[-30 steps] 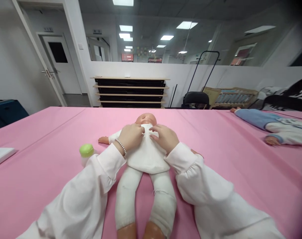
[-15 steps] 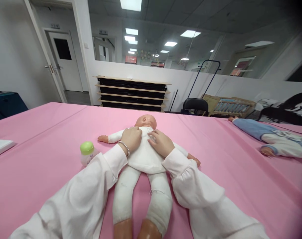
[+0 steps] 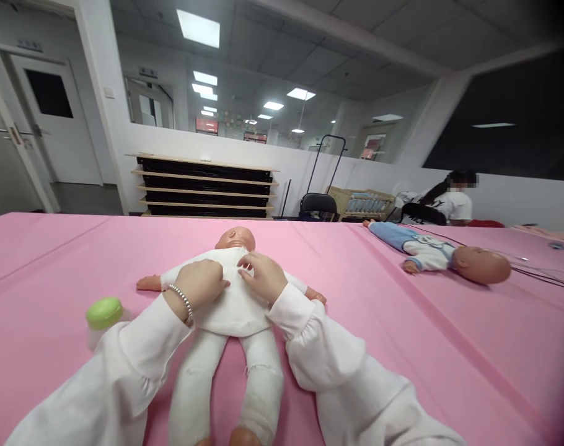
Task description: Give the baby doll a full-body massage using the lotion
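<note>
A baby doll in a white suit (image 3: 233, 313) lies on its back on the pink-covered table (image 3: 347, 347), its head away from me. My left hand (image 3: 201, 285), with a beaded bracelet, is at the left side of the doll's chest. Its fingers are curled in and the thumb sticks out; I see nothing in it. On the right of the chest is my right hand (image 3: 263, 275), fingers bent and apart, fingertips at the white cloth. Left of the doll stands a small bottle with a green cap (image 3: 104, 313), partly behind my left sleeve.
Another doll in blue and white (image 3: 419, 248) lies farther right on the table, near thin cables. Beyond the table are stacked black-and-wood racks (image 3: 205, 186), a black chair (image 3: 318, 206), a wooden crib (image 3: 363, 203) and a seated person (image 3: 461, 204).
The view has swung right, bringing the second doll's head and the seated person into sight. My left hand has slid down and outward on the chest, its fingers more curled.
</note>
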`<state>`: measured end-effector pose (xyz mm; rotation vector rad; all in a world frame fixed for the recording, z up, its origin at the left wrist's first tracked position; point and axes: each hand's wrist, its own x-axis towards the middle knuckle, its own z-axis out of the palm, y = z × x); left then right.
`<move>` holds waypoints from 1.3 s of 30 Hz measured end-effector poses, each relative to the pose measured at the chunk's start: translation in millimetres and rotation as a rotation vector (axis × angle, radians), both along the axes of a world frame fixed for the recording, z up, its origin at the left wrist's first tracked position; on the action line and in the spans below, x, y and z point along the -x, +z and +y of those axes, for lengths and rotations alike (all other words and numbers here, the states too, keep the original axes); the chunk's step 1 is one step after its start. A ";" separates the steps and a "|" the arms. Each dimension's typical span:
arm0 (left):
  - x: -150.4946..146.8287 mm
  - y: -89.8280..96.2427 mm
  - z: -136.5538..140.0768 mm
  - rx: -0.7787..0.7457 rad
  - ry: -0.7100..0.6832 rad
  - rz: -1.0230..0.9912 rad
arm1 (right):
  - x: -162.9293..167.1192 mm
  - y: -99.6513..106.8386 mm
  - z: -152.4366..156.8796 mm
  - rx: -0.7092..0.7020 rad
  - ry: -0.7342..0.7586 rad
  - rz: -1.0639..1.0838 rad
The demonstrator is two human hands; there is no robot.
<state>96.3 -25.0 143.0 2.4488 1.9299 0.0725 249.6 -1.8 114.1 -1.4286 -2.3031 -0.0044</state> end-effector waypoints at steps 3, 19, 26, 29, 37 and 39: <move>3.0 7.2 -3.9 0.064 -0.006 0.012 | 0.6 6.3 -7.1 0.113 0.029 -0.118; 2.4 7.6 -10.0 0.131 -0.044 0.042 | 2.0 11.8 -13.3 0.220 0.070 -0.189; 1.7 4.1 -4.9 0.072 -0.027 0.025 | -5.3 4.4 -1.3 0.286 0.058 -0.199; 1.3 3.1 -3.7 0.091 -0.018 0.036 | -7.4 5.9 1.9 0.324 0.048 -0.192; 0.9 10.4 -11.5 0.138 -0.040 0.073 | -5.4 13.4 -8.3 0.336 0.076 -0.244; 2.3 12.9 -14.1 0.142 -0.043 0.076 | -6.5 15.1 -8.5 0.335 0.062 -0.242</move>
